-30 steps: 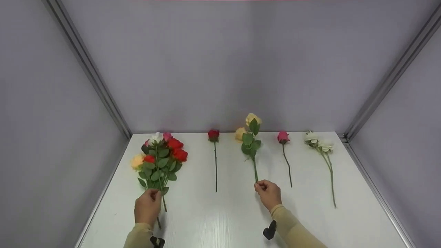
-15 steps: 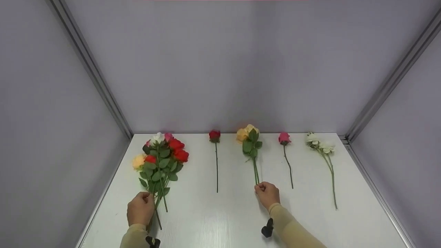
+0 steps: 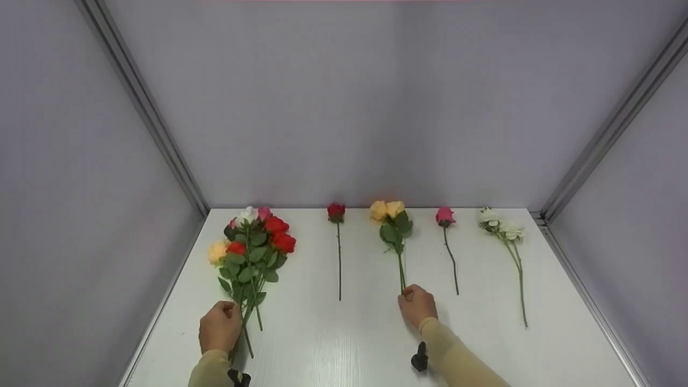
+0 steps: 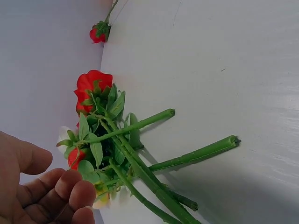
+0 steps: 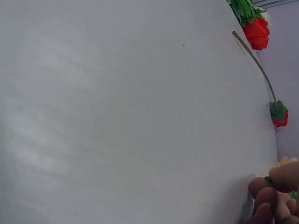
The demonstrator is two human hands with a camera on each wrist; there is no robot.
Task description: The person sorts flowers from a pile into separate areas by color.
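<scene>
My right hand (image 3: 417, 305) pinches the lower end of a yellow rose stem between thumb and fingers. The rose's bloom (image 3: 395, 208) lies beside another yellow rose (image 3: 378, 211), their stems close together. In the right wrist view the fingers (image 5: 264, 205) partly cover the green stem. My left hand (image 3: 220, 327) is beside the stems of a mixed rose bunch (image 3: 257, 253) with red, pink, white and yellow blooms. The left wrist view shows its thumb apart from its loosely curled fingers (image 4: 65, 186), holding nothing, with the crossed stems (image 4: 135, 158) just beyond.
A single dark red rose (image 3: 336, 212) lies between the bunch and the yellow roses. To the right are a pink rose (image 3: 445, 216) and white flowers (image 3: 511, 231). Grey walls (image 3: 344, 107) close off the white table (image 3: 312, 344) at the back and sides.
My right hand has lowered the yellow rose's bloom to the table beside the other one. My left hand has drawn a little to the left and back from the bunch's stems.
</scene>
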